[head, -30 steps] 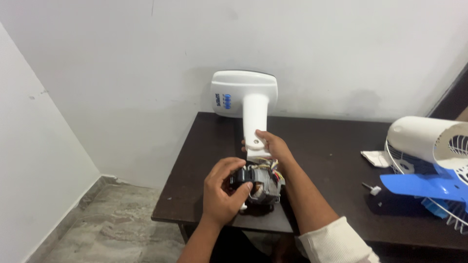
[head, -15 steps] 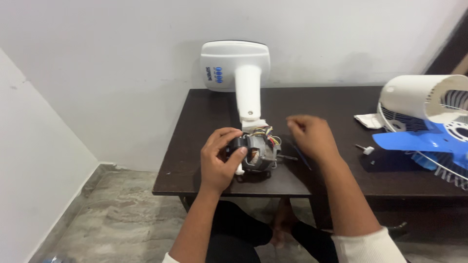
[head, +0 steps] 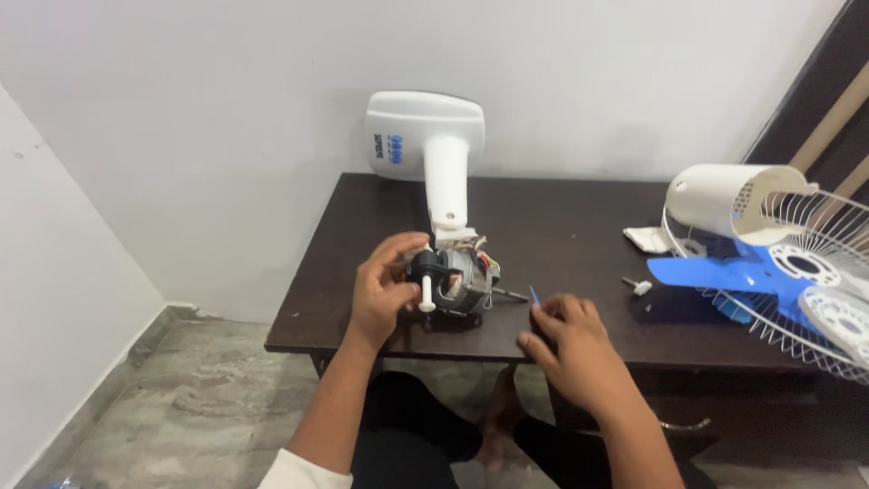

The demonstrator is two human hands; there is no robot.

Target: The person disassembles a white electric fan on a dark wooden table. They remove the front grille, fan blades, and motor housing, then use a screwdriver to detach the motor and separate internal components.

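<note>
1. Head view: left hand is curled around the motor, thumb and fingers clasping its left side, near the table front edge.
2. Right hand, at 4 o'clock from the motor, pinches a thin blue-tipped tool, fingers nearly closed.
3. White stand rises at 12 o'clock, touching the motor.
4. Fan guard with blue blade lies at 3 o'clock, well apart.

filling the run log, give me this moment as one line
left hand holds fan motor | right hand on blue-tipped tool | dark table | fan blade right
</note>
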